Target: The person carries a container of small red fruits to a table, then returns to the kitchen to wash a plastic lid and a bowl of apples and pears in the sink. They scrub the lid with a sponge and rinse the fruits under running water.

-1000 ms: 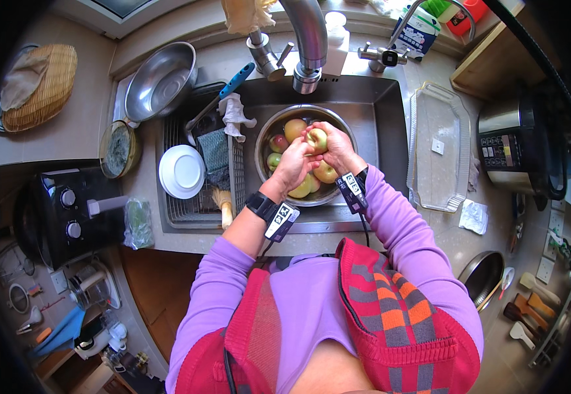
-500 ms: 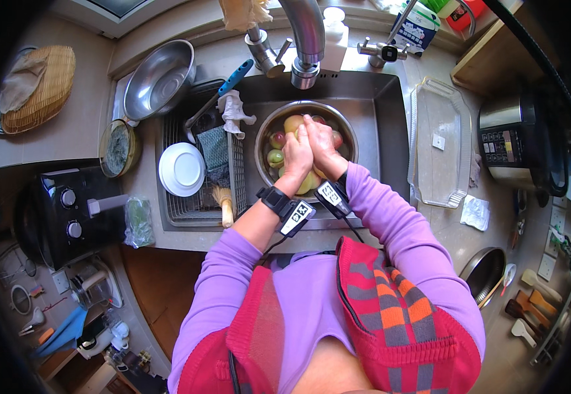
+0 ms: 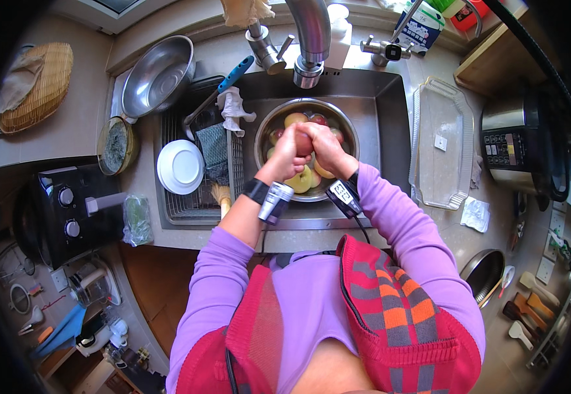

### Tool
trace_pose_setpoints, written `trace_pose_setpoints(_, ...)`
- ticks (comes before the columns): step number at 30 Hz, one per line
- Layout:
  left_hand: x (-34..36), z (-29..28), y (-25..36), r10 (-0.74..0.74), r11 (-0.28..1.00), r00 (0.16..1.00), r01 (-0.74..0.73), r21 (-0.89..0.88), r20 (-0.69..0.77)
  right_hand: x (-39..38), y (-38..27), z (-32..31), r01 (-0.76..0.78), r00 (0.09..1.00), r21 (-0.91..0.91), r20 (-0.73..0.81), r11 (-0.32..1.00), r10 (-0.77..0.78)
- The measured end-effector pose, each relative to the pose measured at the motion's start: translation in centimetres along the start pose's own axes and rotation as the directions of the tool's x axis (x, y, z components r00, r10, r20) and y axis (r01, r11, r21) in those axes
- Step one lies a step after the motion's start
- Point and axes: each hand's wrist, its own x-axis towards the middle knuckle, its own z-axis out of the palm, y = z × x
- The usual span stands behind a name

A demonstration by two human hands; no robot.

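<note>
Your left hand (image 3: 285,157) and right hand (image 3: 329,148) curl their fingers round one red fruit (image 3: 304,144), likely for steadiness; below your fingers, the bowl (image 3: 352,138) corrals yellow fruit (image 3: 300,180).

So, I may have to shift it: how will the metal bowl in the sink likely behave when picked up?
The metal bowl is probably heavy for its size, with several fruits inside. Its smooth, shiny wall may feel slippery. The fruits' rounded shapes suggest they could roll if it tilts.
</note>
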Motion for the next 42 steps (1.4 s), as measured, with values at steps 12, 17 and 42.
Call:
trace_pose_setpoints(12,0.3,-4.0,1.7,0.465,0.871,0.877,-0.478,-0.116,-0.123,6.4,5.4,-3.9,-0.179,0.981,-0.861,-0.192,0.476,0.020)
trace_pose_setpoints(17,0.8,-4.7,1.5,0.443,0.874,0.847,-0.481,-0.068,-0.294,6.1,8.0,-2.7,-0.029,0.970,-0.989,0.006,0.142,0.243)
trace_pose_setpoints(42,-0.1,-0.8,2.3,0.214,0.945,0.940,-0.129,-0.301,0.266,4.6,-10.2,-1.1,0.572,0.734,-0.717,0.231,0.398,-0.638)
